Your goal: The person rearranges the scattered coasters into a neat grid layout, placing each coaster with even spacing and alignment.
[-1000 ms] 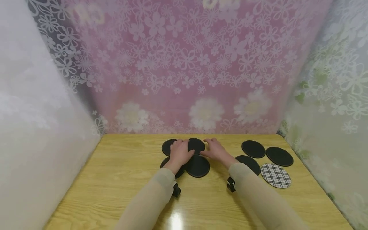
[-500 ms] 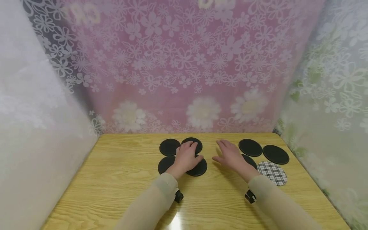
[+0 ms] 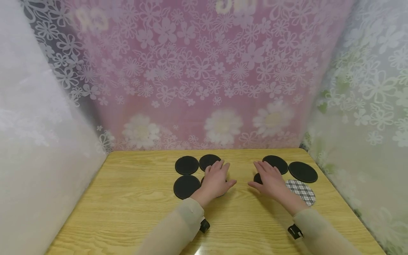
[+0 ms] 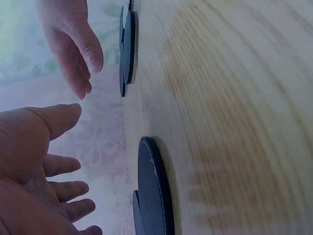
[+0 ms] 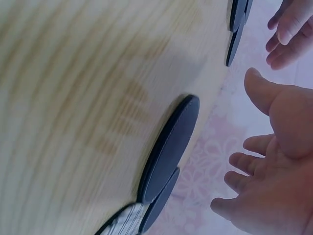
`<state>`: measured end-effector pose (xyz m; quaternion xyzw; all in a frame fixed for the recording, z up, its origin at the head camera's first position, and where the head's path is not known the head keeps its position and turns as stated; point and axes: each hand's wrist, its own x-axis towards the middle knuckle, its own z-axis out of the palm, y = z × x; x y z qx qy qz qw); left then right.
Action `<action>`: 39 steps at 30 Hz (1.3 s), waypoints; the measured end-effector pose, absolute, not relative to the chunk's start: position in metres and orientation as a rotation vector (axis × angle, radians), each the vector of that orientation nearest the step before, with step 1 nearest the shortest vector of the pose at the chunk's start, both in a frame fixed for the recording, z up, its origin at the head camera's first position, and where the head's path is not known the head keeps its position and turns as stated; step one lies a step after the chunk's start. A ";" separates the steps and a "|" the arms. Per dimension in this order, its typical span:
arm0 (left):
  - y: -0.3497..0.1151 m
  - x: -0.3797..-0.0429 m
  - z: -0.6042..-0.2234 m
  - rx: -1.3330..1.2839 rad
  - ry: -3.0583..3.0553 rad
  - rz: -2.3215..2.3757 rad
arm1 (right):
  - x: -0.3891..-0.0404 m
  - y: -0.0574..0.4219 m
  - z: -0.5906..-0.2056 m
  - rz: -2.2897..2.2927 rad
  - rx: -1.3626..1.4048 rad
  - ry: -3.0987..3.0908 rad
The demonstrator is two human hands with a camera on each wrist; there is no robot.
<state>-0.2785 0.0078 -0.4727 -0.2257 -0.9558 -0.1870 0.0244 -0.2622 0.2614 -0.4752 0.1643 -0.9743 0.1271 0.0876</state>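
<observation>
My left hand point(image 3: 215, 181) hovers over a round black coaster point(image 4: 154, 188) with a stitched rim, mostly hidden under it in the head view. Its fingers are spread and hold nothing. My right hand point(image 3: 271, 180) is held above another black coaster point(image 5: 171, 142), thumb apart, also holding nothing. In the left wrist view a gap shows between that palm and the table. Beside the left hand lie more black coasters point(image 3: 186, 187), arranged in two rows. Right of the right hand are a black coaster point(image 3: 303, 171) and one with a white-and-black plaid face point(image 3: 302, 192).
Everything lies flat on a light wooden table point(image 3: 134, 212). A pink flowered curtain point(image 3: 191, 88) hangs behind its back edge, and pale cloths point(image 3: 360, 141) flank both sides. Bare wood runs between the two coaster groups.
Both hands have moved to the right. The left hand has shifted off the left coasters toward the lower right one; the right hand has gone from the left group to the right group.
</observation>
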 end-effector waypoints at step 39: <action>0.082 -0.268 -0.493 -0.757 -3.038 -0.537 | -0.234 0.329 -0.477 0.421 0.408 -3.039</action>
